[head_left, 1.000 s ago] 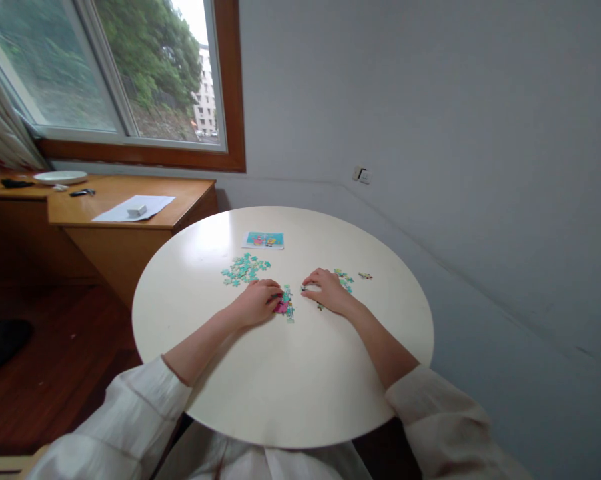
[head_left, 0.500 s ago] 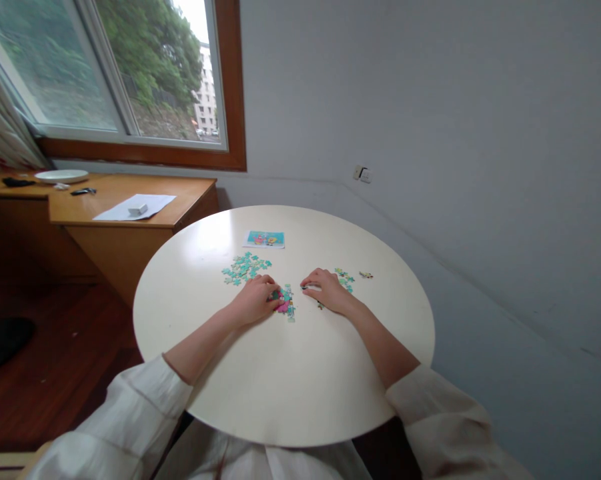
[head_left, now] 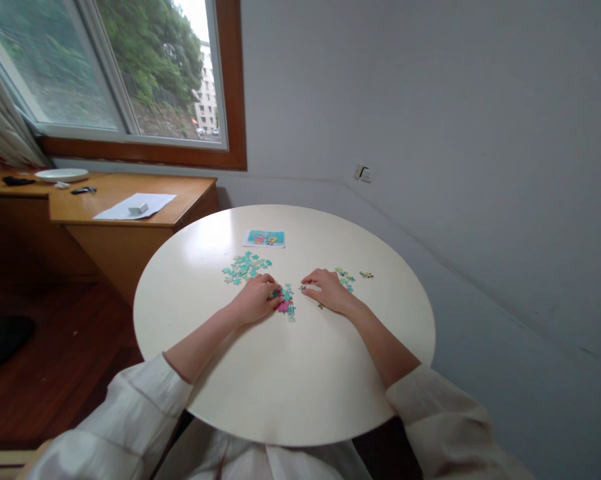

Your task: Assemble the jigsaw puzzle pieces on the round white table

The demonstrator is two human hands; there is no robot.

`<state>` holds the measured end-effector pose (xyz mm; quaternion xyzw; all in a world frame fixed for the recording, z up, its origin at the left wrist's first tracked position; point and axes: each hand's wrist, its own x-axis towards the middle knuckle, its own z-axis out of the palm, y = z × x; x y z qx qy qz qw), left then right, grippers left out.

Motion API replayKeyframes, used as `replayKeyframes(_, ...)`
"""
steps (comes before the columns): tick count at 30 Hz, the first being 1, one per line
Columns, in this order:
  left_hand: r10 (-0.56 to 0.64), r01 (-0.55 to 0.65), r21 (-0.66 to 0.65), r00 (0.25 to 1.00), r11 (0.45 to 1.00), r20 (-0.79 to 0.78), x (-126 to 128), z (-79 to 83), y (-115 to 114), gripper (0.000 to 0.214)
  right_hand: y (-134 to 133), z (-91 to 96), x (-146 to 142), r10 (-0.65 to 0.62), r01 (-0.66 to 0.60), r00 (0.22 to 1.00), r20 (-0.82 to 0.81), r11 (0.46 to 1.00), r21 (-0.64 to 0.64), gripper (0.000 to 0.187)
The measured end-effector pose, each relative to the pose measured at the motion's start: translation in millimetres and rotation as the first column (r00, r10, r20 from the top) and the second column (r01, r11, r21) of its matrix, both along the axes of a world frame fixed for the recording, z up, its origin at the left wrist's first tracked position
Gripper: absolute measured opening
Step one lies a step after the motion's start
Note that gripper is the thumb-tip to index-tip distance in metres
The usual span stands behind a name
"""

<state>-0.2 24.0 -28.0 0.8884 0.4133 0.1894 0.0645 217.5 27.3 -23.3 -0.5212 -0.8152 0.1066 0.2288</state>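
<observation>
Between my hands on the white round table lies a partly joined jigsaw puzzle (head_left: 287, 308), pink and teal with a pale strip at its right side. My left hand (head_left: 257, 298) covers its left part, fingers curled and pressed on it. To the right, my right hand (head_left: 327, 291) pinches a small puzzle piece (head_left: 302, 288) between thumb and fingers, a short gap from the puzzle's edge. A tiny loose piece (head_left: 321, 306) lies below the right hand. Beyond the left hand spreads a pile of teal puzzle pieces (head_left: 245, 267).
A picture card (head_left: 265, 239) lies toward the far side of the round table (head_left: 280, 387). More pieces (head_left: 345, 279) are behind my right hand, with a small cluster (head_left: 366, 275) farther right. A wooden desk (head_left: 195, 200) holding paper and a white plate stands left.
The piece in my right fingers has tilted slightly and shows more of its face. Both hands stay almost in the same place.
</observation>
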Motion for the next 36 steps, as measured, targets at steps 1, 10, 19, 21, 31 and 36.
replayKeyframes(1, 0.011, -0.011, 0.005, 1.0, 1.0, 0.009, 0.2, 0.7, -0.6, 0.026, 0.1, 0.2, -0.3, -0.011, 0.011, 1.0, 0.015, 1.0, 0.0, 0.016)
replayKeyframes(10, 0.007, -0.006, -0.017, 0.999, 1.0, 0.032, 0.3, 0.5, 0.0, 0.025, -3.8, 3.7, -2.9, -0.006, 0.008, 0.999, 0.046, 0.998, -0.06, 0.01)
replayKeyframes(19, 0.01, -0.009, -0.041, 0.999, 0.999, 0.034, 0.2, 0.4, 0.6, 0.026, -3.6, 2.7, -0.8, 0.003, 0.0, 0.999, 0.042, 0.999, -0.048, 0.014)
replayKeyframes(21, 0.007, -0.006, -0.043, 1.0, 0.999, 0.028, 0.1, 0.5, 0.6, 0.026, -3.4, 2.6, -0.6, -0.01, 0.012, 0.999, 0.043, 0.999, -0.048, 0.014)
replayKeyframes(31, 0.019, -0.017, -0.047, 0.999, 0.999, 0.039, 0.1, -1.4, 1.7, 0.027, -2.3, 1.6, -0.6, 0.006, -0.004, 0.999, 0.042, 0.999, -0.051, 0.011)
replayKeyframes(36, 0.027, -0.024, -0.056, 0.998, 0.998, 0.051, 0.3, -1.3, 1.1, 0.026, -3.0, 2.2, -0.8, 0.011, -0.009, 0.999, 0.031, 0.998, -0.059, 0.012)
